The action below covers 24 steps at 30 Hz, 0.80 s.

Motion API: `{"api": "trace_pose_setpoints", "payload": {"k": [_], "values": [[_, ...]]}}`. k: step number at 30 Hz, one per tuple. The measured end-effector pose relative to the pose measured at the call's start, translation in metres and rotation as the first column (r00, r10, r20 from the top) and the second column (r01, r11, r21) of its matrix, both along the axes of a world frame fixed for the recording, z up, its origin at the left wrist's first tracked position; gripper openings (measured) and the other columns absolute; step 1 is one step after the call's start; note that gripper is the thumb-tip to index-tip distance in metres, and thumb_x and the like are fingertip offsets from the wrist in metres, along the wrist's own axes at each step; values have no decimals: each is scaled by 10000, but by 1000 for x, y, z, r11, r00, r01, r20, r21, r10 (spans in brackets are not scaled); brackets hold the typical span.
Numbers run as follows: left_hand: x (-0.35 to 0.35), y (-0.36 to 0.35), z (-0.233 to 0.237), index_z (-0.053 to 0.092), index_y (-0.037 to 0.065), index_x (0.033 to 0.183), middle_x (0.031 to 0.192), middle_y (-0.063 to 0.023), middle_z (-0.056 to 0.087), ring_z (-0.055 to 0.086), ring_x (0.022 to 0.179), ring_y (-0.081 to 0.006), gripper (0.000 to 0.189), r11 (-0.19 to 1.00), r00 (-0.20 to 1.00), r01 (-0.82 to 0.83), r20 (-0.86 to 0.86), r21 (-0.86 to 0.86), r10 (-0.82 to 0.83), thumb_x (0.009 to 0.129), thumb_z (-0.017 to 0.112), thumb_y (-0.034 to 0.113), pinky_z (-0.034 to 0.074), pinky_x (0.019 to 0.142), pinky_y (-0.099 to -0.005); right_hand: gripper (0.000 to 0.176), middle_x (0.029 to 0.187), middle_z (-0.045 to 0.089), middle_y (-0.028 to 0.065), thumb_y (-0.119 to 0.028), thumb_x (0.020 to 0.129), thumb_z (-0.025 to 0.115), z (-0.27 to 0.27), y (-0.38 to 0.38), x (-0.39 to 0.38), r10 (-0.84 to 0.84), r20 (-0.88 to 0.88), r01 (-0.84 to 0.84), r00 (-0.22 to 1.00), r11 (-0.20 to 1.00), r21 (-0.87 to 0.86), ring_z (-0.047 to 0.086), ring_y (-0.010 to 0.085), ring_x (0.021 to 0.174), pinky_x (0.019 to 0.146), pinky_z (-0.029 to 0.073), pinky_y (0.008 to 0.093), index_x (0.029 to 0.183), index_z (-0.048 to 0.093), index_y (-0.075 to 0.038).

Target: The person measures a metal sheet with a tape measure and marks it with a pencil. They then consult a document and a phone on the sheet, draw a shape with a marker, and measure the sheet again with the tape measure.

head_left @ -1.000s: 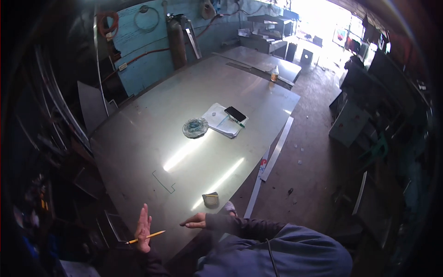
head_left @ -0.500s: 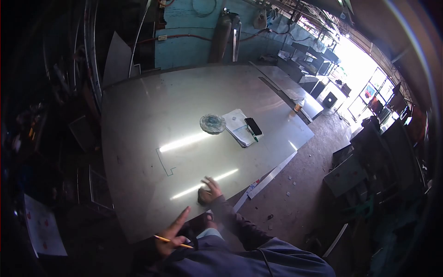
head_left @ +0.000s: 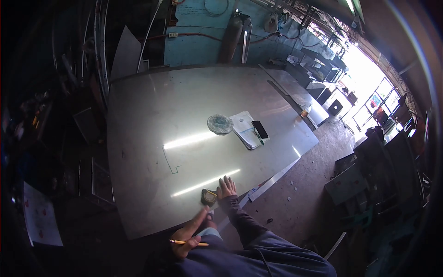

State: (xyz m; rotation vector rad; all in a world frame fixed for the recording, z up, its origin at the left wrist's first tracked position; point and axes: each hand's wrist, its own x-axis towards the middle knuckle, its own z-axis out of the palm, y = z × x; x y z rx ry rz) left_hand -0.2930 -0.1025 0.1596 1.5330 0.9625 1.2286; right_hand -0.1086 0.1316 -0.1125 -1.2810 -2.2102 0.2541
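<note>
My left hand [head_left: 187, 244] is at the front edge of the metal sheet [head_left: 138, 129], closed on a yellow pencil [head_left: 203, 244], its index finger stretched toward the sheet. My right hand [head_left: 226, 188] lies open on the sheet, fingers spread and palm down. Just left of it sits a dark tape measure [head_left: 208, 197] with a yellow strip at its top, apart from the fingertips. A thin dark stepped line [head_left: 170, 163] is drawn on the sheet farther left.
A round, greenish translucent thing [head_left: 220, 124] lies beside a stack of papers [head_left: 242, 122] bearing a black phone [head_left: 260, 129] and a green-white pen [head_left: 258, 136]. A bottle [head_left: 305, 111] stands at the right edge. Gas cylinders [head_left: 233, 39] stand behind; metal pieces [head_left: 348, 182] sit right.
My right hand has moved off the tape measure to the right and now lies flat. My left hand, with the pencil, has shifted slightly right. The camera view has shifted a little.
</note>
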Motion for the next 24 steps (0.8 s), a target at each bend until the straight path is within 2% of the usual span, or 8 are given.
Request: {"api": "trace_pose_setpoints", "payload": {"k": [1,2,4,5,13,22,23,24], "values": [[-5,-2,4,275,-98,1433,1483,-277,311,275,1408,-353,638,995,995,95,25,-37,-94,888,393,211,154,1170,-398,459,1416,436,183,-208,861,577,-1,0,0,1,0,-1,1000,1000,-2,358,381,1344,1122,264,508,1295,520,-71],[-10,-5,-8,275,-98,1433,1483,-277,311,275,1408,-353,638,995,995,96,25,-38,-95,888,393,211,154,1170,-398,451,1402,451,184,-196,852,580,-1,0,0,1,-12,-1,1000,1000,10,370,382,1335,1115,277,508,1283,531,-72],[-17,-8,-24,502,-122,1278,1333,-255,519,465,1285,-345,510,921,894,350,355,-170,-274,933,362,226,238,1146,-402,444,1389,466,184,-183,843,582,-1,2,0,-7,-28,7,1000,1000,23,381,382,1327,1109,290,509,1271,542,-72],[-14,-14,-27,595,-131,1157,1228,-239,603,538,1211,-331,514,945,906,277,375,-174,-197,955,342,268,290,1123,-420,438,1381,473,183,-176,839,581,-2,2,-1,-4,-38,5,999,999,32,385,382,1323,1106,296,510,1263,547,-73],[-28,-14,-14,598,-129,1154,1234,-222,607,546,1211,-317,593,967,958,190,247,-167,-146,962,301,347,300,1113,-434,430,1356,490,189,-163,826,574,-6,3,2,2,-80,2,997,999,48,397,383,1311,1099,307,514,1245,560,-70],[-39,-17,-6,531,-149,1226,1268,-255,572,514,1245,-347,557,974,990,33,144,-225,0,906,313,251,302,1117,-413,407,1337,515,165,-155,790,609,-10,3,2,-20,-99,25,995,998,56,428,370,1293,1091,322,510,1190,597,-80],[-36,-17,-5,588,-170,1132,1230,-285,583,547,1205,-348,582,967,985,-42,150,-251,82,847,363,285,383,1062,-341,404,1335,517,164,-156,788,610,-12,4,2,-16,-104,23,994,998,63,428,369,1294,1089,325,510,1186,599,-85],[-36,-16,-1,588,-170,1132,1230,-285,583,547,1205,-348,582,967,986,-41,149,-251,81,847,363,285,383,1062,-341,401,1333,519,162,-157,786,612,-13,4,2,-10,-108,17,994,998,68,428,368,1294,1088,329,510,1181,601,-89]]}}
